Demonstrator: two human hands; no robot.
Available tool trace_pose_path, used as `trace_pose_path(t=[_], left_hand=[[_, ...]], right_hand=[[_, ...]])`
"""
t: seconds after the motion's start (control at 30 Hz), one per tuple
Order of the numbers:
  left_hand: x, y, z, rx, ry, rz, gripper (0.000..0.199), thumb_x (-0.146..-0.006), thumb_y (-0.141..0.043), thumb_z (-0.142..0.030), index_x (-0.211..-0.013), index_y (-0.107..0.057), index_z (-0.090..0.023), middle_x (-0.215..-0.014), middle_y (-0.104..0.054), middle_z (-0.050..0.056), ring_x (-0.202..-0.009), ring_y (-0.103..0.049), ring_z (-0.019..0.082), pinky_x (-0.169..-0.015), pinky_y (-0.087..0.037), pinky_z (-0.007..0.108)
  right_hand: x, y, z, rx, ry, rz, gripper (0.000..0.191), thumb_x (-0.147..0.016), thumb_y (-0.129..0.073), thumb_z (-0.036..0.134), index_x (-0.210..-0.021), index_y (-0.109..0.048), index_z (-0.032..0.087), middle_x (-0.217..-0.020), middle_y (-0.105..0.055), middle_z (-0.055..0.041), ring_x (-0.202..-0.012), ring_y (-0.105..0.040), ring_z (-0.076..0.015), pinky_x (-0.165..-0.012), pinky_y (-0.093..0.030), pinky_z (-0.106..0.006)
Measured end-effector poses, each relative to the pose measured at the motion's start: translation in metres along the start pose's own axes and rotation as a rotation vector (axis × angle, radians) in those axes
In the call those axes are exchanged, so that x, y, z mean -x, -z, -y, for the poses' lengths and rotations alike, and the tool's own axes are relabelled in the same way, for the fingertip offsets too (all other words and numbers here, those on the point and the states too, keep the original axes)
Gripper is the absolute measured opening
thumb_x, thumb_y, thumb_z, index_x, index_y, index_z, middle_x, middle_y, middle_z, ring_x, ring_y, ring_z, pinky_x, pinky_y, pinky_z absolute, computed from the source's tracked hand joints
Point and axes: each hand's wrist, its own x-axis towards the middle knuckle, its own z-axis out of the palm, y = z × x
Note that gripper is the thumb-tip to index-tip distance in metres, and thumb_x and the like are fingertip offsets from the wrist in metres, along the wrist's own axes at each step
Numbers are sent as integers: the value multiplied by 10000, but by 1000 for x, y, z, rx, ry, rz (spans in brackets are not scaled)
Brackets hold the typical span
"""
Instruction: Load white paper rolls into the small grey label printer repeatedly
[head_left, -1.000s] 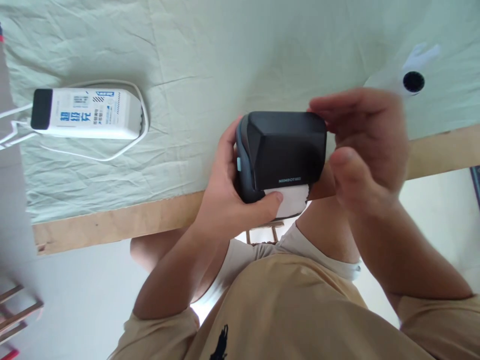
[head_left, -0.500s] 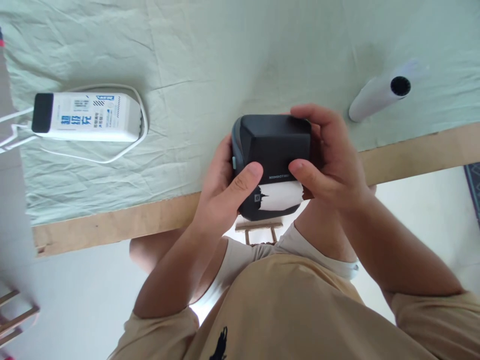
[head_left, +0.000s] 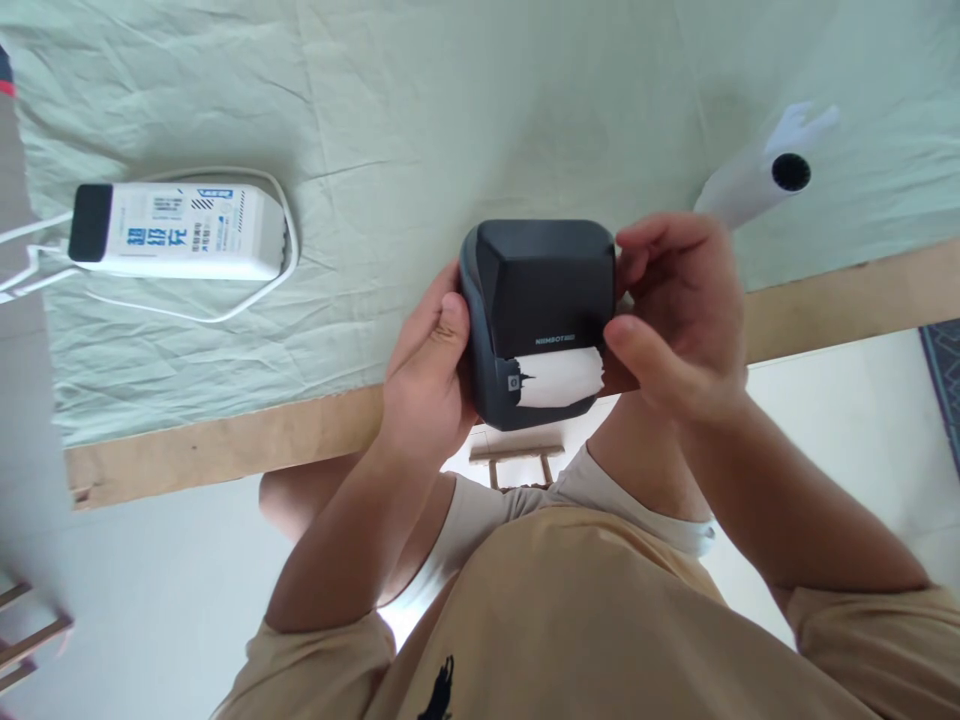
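Note:
A dark label printer (head_left: 551, 285) with "NIIMBOT" lettering is held above the table's front edge. White paper (head_left: 562, 377) with torn ends sticks out of its slot. My left hand (head_left: 431, 375) grips the printer's left side, with the thumb along that edge. At the right side is my right hand (head_left: 679, 310), its fingers bent and apart, thumb and index fingertips close to the casing. Whether those fingertips touch it is hard to tell.
A white power strip (head_left: 187, 232) with a black end and looped white cable (head_left: 225, 318) lies on the green cloth (head_left: 420, 100) at left. A white roll (head_left: 742, 188) stands at right. Along the front runs the wooden table edge (head_left: 225, 440).
My right hand has loosened and shifted right, off the printer's top. My left thumb has moved from the printer's front to its left side. The printer has moved slightly up and left.

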Motion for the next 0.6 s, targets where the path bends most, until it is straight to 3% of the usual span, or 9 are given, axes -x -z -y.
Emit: trace_pose_path(t=[0.1, 0.2, 0.3, 0.37, 0.43, 0.5, 0.6], left_hand=[[0, -1, -2, -52, -4, -31, 150, -1076, -739, -424, -1054, -800, -288, -1058, -815, 48, -1527, -661, 327, -1219, -654, 463], [-1, -1, -2, -50, 7, -5, 127, -1066, -756, -401, -1066, -812, -286, -1147, -840, 48, -1527, -670, 328, -1203, -660, 442], [-1, -1, -1, 8, 26, 31, 147, -1082, -723, -363, -1135, -825, -272, -1294, -847, 44, -1518, -691, 321, -1210, -650, 432], [-2, -2, -1, 25, 37, 25, 156, -1097, -706, -361, -1117, -825, -262, -1293, -853, 43, -1520, -694, 314, -1230, -635, 433], [-2, -2, -1, 35, 41, 12, 172, -1113, -692, -359, -1070, -820, -254, -1225, -864, 44, -1541, -680, 299, -1260, -611, 424], [-2, -2, -1, 49, 38, 7, 185, -1123, -676, -346, -1082, -827, -247, -1166, -870, 45, -1551, -672, 280, -1284, -586, 402], [-1, -3, -1, 45, 33, 12, 228, -1135, -644, -373, -1173, -829, -244, -1225, -869, 47, -1566, -659, 280, -1280, -581, 390]], right_hand=[[0, 0, 3, -118, 22, -52, 502, -1050, -673, 525, -1510, -549, 367, -1073, -625, -38, -909, -661, -230, -724, -613, -383], [-3, 2, 11, -71, 21, -115, 506, -1016, -756, 554, -1461, -615, 359, -963, -599, -18, -790, -647, -205, -606, -573, -353], [-12, 10, 24, -4, 78, -233, 414, -995, -841, 485, -1365, -696, 369, -697, -525, 55, -504, -485, -141, -397, -364, -314], [-21, 15, 32, 54, 107, -316, 262, -1018, -840, 436, -1243, -736, 351, -615, -521, 76, -422, -437, -115, -368, -286, -317], [-30, 19, 39, 127, 78, -341, 127, -1065, -788, 429, -1096, -726, 322, -644, -606, 51, -472, -549, -130, -408, -353, -331], [-37, 20, 44, 134, 8, -371, 182, -1079, -765, 441, -990, -675, 310, -732, -693, 13, -589, -663, -163, -472, -423, -356], [-45, 19, 50, 121, -12, -371, 199, -1035, -800, 329, -916, -647, 281, -846, -768, -4, -590, -655, -137, -484, -405, -357]])
